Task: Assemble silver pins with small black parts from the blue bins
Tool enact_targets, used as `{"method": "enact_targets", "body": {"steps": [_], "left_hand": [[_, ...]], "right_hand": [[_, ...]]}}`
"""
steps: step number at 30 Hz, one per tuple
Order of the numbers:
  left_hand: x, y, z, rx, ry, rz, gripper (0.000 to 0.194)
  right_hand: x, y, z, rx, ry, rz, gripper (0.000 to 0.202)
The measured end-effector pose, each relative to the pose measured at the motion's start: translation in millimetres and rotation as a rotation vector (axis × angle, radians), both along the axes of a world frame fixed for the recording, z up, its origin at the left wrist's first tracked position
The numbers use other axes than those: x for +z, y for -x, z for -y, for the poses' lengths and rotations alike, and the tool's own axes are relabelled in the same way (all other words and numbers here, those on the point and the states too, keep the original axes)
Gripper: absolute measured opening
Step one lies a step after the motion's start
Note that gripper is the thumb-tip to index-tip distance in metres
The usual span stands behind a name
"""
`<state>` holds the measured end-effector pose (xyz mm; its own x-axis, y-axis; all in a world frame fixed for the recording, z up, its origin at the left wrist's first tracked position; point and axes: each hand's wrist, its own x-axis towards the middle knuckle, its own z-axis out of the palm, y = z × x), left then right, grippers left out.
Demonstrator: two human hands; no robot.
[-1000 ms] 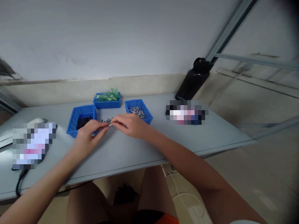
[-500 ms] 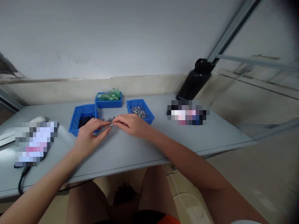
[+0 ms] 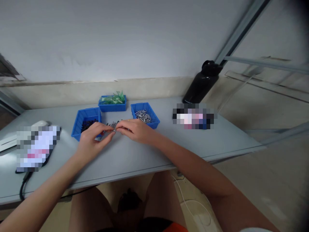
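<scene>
– Around the left hand and right hand, what else stands?
– Blue bins of dark parts, green pieces and silver pins, with a black bottle farther right
– And underneath?
– Grey tabletop, against a pale wall
– What's unclear?
– The small shiny piece that both hands pinch between them; their fingertips mostly cover it

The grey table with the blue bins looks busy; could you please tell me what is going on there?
A person's left hand and right hand meet above the grey table, pinching a small piece too tiny to identify. Loose metal pieces lie just beyond them. The left blue bin holds dark pieces, the back bin green pieces, and the right bin silvery rods.
</scene>
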<state>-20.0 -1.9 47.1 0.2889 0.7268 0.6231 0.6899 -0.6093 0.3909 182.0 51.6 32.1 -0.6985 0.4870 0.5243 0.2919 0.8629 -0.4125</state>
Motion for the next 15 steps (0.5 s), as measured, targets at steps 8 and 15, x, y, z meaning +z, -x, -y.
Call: {"method": "enact_targets", "body": {"steps": [8, 15], "left_hand": [[0.1, -0.3, -0.1, -0.010, 0.062, 0.045, 0.018], [-1.8, -0.2, 1.7, -0.004, 0.238, 0.095, 0.020]], "right_hand": [[0.4, 3.5, 4.1, 0.024, -0.023, 0.060, 0.020], [8.3, -2.1, 5.6, -0.017, -0.001, -0.016, 0.027]]}}
